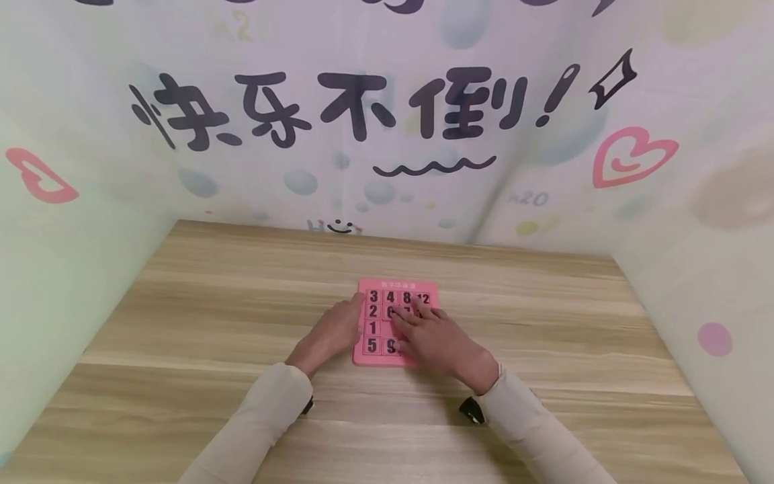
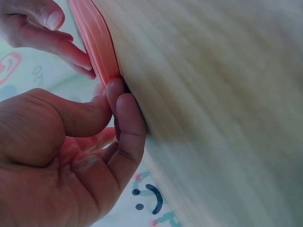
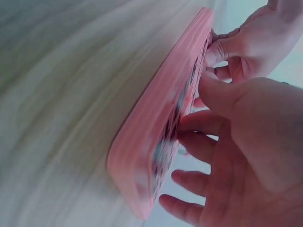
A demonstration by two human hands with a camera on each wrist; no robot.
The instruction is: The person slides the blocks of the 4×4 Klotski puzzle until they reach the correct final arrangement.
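A pink number slide puzzle (image 1: 375,360) lies flat on the wooden table, its white tiles printed with black numbers. The top row reads 3, 4, 8, 12, and 1 starts the third row with a pink gap beside it. My left hand (image 1: 329,331) holds the puzzle's left edge; in the left wrist view its thumb and curled fingers meet the pink side (image 2: 98,42). Over the tiles lies my right hand (image 1: 440,344), fingers spread and fingertips on the face. Several tiles at the lower right are hidden under it. The right wrist view shows the right hand's fingers (image 3: 201,142) fairly straight.
The wooden table (image 1: 211,302) extends around the puzzle. A white printed backdrop (image 1: 338,195) with black characters rises behind it, with pale walls at both sides. Near the right cuff a small black object (image 1: 471,410) shows.
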